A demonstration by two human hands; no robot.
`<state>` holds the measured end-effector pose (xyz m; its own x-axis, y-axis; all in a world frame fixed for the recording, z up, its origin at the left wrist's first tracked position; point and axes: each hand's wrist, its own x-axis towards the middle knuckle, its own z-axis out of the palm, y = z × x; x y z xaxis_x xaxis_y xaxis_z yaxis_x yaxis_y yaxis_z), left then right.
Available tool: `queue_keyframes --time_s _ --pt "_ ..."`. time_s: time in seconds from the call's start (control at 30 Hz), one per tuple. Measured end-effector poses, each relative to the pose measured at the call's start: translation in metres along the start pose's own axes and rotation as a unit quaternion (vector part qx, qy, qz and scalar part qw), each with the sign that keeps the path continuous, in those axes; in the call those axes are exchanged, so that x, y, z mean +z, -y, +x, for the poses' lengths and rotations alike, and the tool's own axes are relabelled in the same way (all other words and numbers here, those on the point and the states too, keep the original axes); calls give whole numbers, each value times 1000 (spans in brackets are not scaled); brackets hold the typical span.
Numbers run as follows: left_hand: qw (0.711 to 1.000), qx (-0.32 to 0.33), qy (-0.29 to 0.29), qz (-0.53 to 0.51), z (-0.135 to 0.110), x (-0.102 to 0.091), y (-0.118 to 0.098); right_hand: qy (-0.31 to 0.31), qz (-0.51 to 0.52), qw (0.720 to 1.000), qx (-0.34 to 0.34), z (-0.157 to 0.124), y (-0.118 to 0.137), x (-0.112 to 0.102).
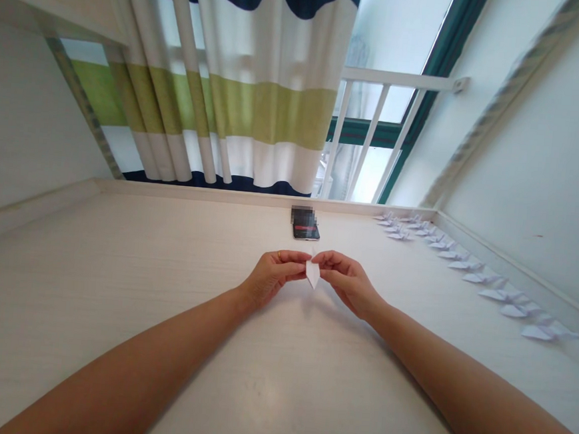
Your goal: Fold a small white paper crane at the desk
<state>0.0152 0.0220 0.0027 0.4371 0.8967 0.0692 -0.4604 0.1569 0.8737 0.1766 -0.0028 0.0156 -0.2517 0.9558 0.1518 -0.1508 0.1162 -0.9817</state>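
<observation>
A small piece of folded white paper (312,274) is held up between my two hands over the middle of the table, its pointed end facing down toward me. My left hand (275,276) pinches its left edge between thumb and fingers; a ring shows on one finger. On the other side, my right hand (347,280) grips the paper's right edge and upper part with thumb and fingertips. A thin point of the paper sticks up between the fingertips. Its finer folds are too small to make out.
A phone (306,225) lies flat just beyond my hands. Several folded white paper cranes (459,264) stand in a row along the right side of the pale table (140,265). A raised ledge, a striped curtain (278,109) and a white railing (400,80) are at the back.
</observation>
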Motion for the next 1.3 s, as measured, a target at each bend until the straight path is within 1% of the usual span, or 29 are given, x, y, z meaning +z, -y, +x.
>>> queue_keyframes --time_s 0.27,0.53,0.7,0.93,1.17,1.3 --pt "1000 7 6 5 1 -2 3 4 10 1000 -7 0 -1 2" --pt "999 20 8 31 0 -2 3 -8 0 1000 -14 1 -4 1" --pt "998 23 -15 51 0 -1 5 -21 -22 999 -27 0 -3 3" --pt "995 49 -33 83 1 0 7 -55 -51 997 -24 -1 -3 6" --pt "994 54 -36 82 0 2 6 -48 -44 998 -24 -1 -1 7" --pt "994 51 -51 87 -1 4 6 -57 -57 997 -23 -2 0 9"
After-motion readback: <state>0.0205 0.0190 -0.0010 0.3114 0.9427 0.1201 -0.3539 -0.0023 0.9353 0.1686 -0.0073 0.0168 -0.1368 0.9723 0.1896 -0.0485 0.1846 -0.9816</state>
